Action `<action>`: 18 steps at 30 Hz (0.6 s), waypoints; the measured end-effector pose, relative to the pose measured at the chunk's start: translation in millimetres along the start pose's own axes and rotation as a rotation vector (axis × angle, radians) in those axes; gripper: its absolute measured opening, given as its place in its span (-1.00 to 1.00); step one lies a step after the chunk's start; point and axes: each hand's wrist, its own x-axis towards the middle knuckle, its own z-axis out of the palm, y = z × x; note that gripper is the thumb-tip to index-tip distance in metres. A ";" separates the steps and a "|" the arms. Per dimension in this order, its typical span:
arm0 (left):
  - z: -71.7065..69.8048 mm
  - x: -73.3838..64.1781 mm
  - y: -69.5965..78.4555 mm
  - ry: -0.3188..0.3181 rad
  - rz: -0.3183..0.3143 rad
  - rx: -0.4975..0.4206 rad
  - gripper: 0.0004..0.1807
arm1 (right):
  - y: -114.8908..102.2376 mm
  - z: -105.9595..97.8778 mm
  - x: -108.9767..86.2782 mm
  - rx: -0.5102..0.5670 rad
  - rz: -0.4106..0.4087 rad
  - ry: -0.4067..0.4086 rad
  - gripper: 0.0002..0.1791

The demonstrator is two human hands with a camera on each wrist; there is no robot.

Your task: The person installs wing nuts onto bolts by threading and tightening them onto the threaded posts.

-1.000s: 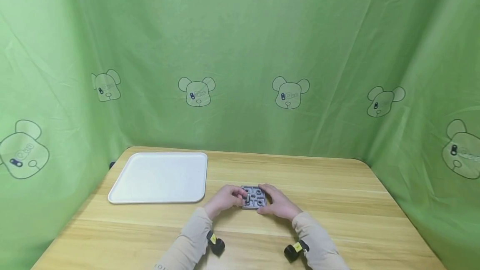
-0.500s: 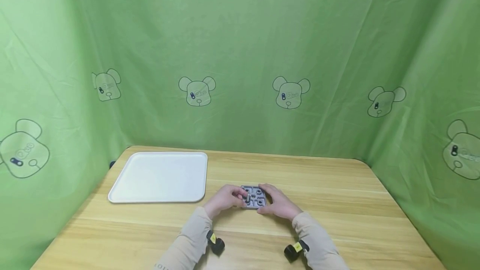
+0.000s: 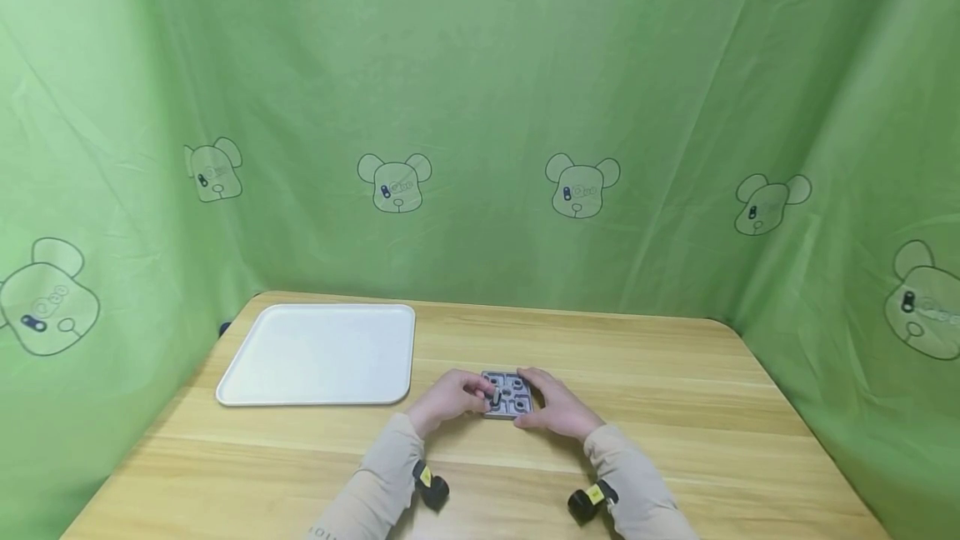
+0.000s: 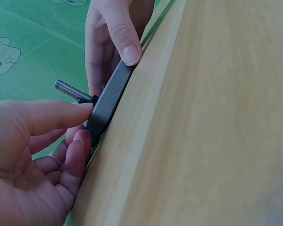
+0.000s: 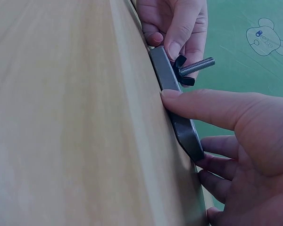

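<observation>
A square grey metal plate (image 3: 517, 401) with round recesses lies on the table between both hands. From its left side a threaded bolt (image 5: 200, 65) sticks up, with a black wing nut (image 5: 182, 73) low on it against the plate. My left hand (image 3: 450, 397) has its thumb and curled fingers at the wing nut, pinching it by the plate's edge. The right hand (image 3: 558, 408) grips the plate's right side, thumb on the near edge and fingers round the far one. In the left wrist view, the left thumb partly hides the wing nut.
A white tray (image 3: 318, 354) lies at the back left of the wooden table (image 3: 637, 373). Green curtains (image 3: 480, 90) with bear-head prints hang behind and at both sides. Each sleeved wrist wears a small black camera (image 3: 435, 492).
The left fingertips shift very slightly at the wing nut. The plate, the right hand and the tray stay where they were.
</observation>
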 end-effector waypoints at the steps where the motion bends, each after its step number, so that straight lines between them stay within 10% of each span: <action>1: 0.2 -0.3 0.1 0.002 0.000 0.000 -0.68 | 0.2 0.1 0.4 0.004 0.003 -0.001 0.01; 18: -10.4 -4.2 4.5 -0.003 -0.030 -0.082 -0.65 | 7.4 -2.7 4.0 0.020 -0.042 -0.044 0.05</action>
